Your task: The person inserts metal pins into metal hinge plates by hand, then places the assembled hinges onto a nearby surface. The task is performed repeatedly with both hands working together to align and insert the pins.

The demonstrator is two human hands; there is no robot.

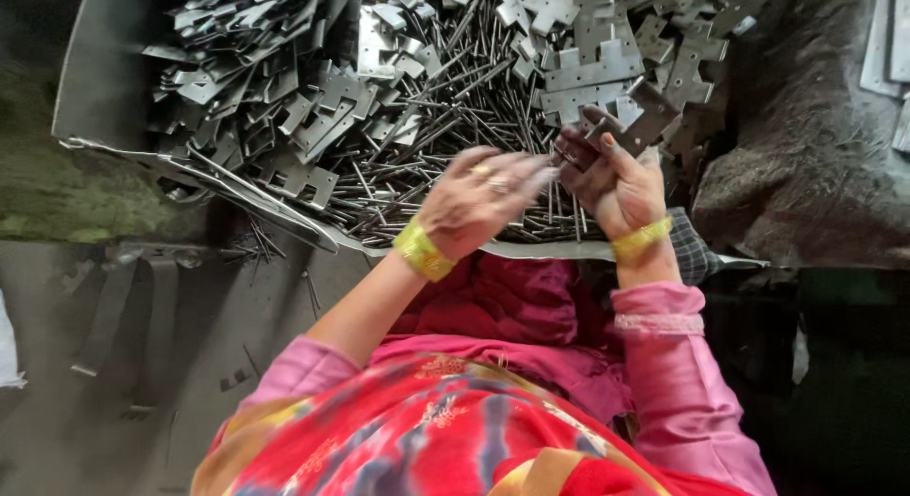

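My right hand (616, 178) grips a grey metal hinge piece (637, 121) and holds it up over the pile. My left hand (479, 197) is right beside it, fingers pinched together and blurred, reaching toward the hinge; whether a thin metal pin is in them I cannot tell. Both wrists wear gold bangles. Under the hands lies a heap of thin metal pins (445, 117) and flat notched hinge plates (592, 74).
The parts lie in a big sheet-metal tray (104, 69) with a bent front rim. More hinge plates (275, 98) fill its left half. A dark rough mound (815, 164) stands on the right. Below are my pink sleeves and red patterned clothing.
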